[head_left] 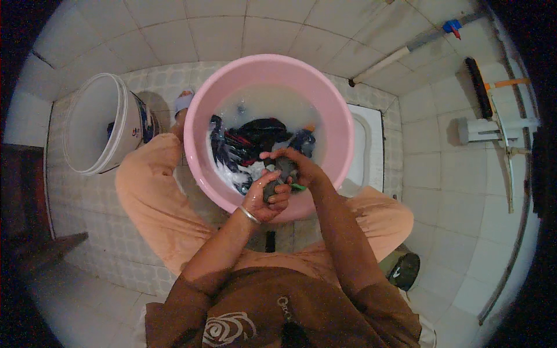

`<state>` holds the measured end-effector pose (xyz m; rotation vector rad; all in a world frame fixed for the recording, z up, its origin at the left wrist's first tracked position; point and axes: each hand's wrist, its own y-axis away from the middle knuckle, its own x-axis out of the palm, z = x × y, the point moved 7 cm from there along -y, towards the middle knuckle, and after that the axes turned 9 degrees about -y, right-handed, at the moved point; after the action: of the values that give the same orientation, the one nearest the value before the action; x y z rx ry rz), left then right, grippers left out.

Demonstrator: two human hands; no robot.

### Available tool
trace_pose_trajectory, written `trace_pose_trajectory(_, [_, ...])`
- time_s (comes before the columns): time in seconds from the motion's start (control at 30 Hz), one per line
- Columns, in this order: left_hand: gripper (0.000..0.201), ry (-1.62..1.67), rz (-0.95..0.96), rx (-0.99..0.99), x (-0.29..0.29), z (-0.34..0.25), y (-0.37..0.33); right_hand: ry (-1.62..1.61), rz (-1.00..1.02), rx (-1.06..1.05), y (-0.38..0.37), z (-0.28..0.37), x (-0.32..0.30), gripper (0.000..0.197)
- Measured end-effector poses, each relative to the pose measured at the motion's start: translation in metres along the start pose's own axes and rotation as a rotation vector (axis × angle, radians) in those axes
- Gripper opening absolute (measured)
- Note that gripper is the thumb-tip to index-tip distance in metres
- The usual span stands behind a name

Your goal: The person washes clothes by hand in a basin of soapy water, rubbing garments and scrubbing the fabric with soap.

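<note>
A wet dark grey cloth is bunched between my two hands over the near part of a pink basin. My left hand is closed around one end of it, knuckles up and with a metal bangle on the wrist. From the right, my right hand curls over the other end. A small green piece shows between the hands; what it belongs to I cannot make out. Beyond my hands, dark clothes with red streaks and suds lie in cloudy water. The cloth's exact kind is hidden by my fingers.
A white bucket stands to the left, with something dark in it. A white squat toilet is right of the basin. A brush and a pipe with a blue valve are at the right wall. My knees flank the basin.
</note>
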<state>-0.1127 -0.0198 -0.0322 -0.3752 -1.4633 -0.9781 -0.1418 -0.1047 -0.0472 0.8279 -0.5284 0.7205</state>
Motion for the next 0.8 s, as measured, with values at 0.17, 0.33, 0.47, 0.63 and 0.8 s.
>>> trace_pose_trajectory(0.17, [0.017,-0.274,-0.198,-0.079,-0.034,0.004,0.002,0.156,-0.192,-0.165,-0.003,-0.016,-0.018,0.03])
trace_pose_trajectory(0.33, [0.019,-1.2,-0.677,-0.098,-0.08,-0.017,-0.008,0.527,-0.441,-0.379,-0.009,-0.009,-0.028,0.024])
trace_pose_trajectory(0.47, [0.024,-1.829,-0.741,0.38,-0.053,-0.041,-0.021,0.345,-0.631,-0.368,-0.018,-0.039,-0.082,0.024])
trace_pose_trajectory(0.63, [0.04,-2.098,-1.15,0.037,-0.086,-0.055,-0.005,0.566,-1.025,-0.388,-0.044,-0.093,-0.137,0.024])
trace_pose_trajectory(0.8, [0.034,-1.659,-0.998,0.178,-0.128,-0.068,0.026,-0.2,-0.648,-0.103,-0.045,-0.121,-0.091,0.035])
